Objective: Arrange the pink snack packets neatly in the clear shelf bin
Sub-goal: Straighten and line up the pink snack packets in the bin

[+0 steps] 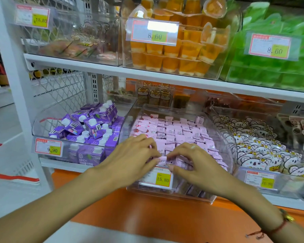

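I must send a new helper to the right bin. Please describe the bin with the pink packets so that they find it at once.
Look at the lower shelf, above the orange ledge. The bin is the middle one, between the purple cartons and the koala packets. Only it holds small pink packets, and its tag reads 15.80.

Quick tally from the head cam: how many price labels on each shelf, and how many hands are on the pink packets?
Upper-shelf price labels: 3
Lower-shelf price labels: 3
Hands pinching pink packets (left hand, right hand): 2
Total: 8
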A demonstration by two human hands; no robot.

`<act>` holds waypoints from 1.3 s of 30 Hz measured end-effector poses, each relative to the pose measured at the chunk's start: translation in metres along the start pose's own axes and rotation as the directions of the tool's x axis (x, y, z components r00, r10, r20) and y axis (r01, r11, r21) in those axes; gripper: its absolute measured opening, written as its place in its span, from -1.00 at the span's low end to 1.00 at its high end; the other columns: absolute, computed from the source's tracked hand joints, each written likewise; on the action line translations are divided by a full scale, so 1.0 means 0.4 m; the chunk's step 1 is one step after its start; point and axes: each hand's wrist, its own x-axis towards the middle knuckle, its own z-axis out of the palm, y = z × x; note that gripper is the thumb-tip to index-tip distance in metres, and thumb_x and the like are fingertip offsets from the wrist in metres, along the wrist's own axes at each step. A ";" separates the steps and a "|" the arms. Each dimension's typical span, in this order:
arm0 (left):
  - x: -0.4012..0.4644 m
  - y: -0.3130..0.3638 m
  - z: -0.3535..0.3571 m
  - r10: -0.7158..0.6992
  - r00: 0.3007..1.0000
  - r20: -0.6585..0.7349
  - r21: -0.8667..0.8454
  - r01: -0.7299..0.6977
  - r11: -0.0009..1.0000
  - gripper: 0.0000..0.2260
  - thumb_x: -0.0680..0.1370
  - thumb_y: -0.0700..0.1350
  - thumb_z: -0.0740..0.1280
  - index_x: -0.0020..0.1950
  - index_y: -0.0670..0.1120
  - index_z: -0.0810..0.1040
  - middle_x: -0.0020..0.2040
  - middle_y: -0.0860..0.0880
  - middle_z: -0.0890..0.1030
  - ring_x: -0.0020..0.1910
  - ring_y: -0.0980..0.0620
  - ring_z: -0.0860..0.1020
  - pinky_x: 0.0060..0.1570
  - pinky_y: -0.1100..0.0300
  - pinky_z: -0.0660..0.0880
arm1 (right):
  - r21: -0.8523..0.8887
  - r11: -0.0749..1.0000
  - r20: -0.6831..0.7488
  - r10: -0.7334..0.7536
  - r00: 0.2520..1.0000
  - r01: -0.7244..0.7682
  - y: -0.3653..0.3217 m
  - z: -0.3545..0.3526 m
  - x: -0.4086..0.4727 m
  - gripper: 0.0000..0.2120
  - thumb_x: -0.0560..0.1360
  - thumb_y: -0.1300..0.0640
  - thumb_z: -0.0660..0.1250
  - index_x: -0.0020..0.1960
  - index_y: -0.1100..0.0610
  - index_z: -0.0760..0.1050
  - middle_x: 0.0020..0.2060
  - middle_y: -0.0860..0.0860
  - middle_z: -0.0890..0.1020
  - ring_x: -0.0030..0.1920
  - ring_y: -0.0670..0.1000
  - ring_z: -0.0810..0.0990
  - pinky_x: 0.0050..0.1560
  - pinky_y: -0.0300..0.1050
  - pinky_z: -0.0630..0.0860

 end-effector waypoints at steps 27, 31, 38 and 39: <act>-0.030 0.000 0.015 -0.106 0.994 -0.036 -0.230 0.095 0.969 -0.81 0.59 0.11 0.18 0.17 0.20 0.47 0.07 0.27 0.50 0.10 0.25 0.36 -0.02 0.25 0.40 | 0.012 0.992 0.122 0.120 0.985 -0.123 -0.016 -0.007 0.148 -0.87 0.47 0.06 0.41 -0.05 0.10 0.58 -0.27 -0.09 0.49 -0.35 -0.19 0.39 -0.30 -0.34 0.31; -0.031 -0.009 0.006 -0.077 0.996 0.036 -0.250 0.084 0.964 -0.78 0.58 0.11 0.19 0.21 0.21 0.46 0.12 0.28 0.49 0.10 0.29 0.35 -0.01 0.30 0.33 | -0.122 0.986 0.095 0.125 0.988 -0.113 -0.012 0.000 0.143 -0.74 0.45 -0.05 0.40 0.05 0.08 0.58 -0.23 -0.12 0.45 -0.26 -0.16 0.38 -0.18 -0.21 0.32; -0.040 -0.013 0.000 -0.057 0.996 0.064 -0.265 0.072 0.961 -0.72 0.59 0.14 0.16 0.30 0.22 0.40 0.19 0.28 0.45 0.16 0.28 0.34 0.02 0.28 0.33 | 0.338 0.924 -0.044 0.206 0.978 -0.179 -0.021 -0.002 0.129 -0.93 0.43 0.13 0.46 -0.17 0.09 0.58 -0.36 -0.06 0.56 -0.36 -0.10 0.49 -0.29 -0.30 0.44; -0.039 -0.010 0.000 -0.057 0.997 0.055 -0.255 0.069 0.964 -0.72 0.59 0.15 0.15 0.30 0.21 0.40 0.18 0.27 0.45 0.16 0.27 0.34 0.02 0.28 0.33 | 0.420 0.890 -0.083 0.231 0.969 -0.176 -0.026 -0.007 0.129 -0.95 0.45 0.15 0.43 -0.16 0.10 0.57 -0.33 -0.04 0.58 -0.33 -0.10 0.53 -0.28 -0.32 0.47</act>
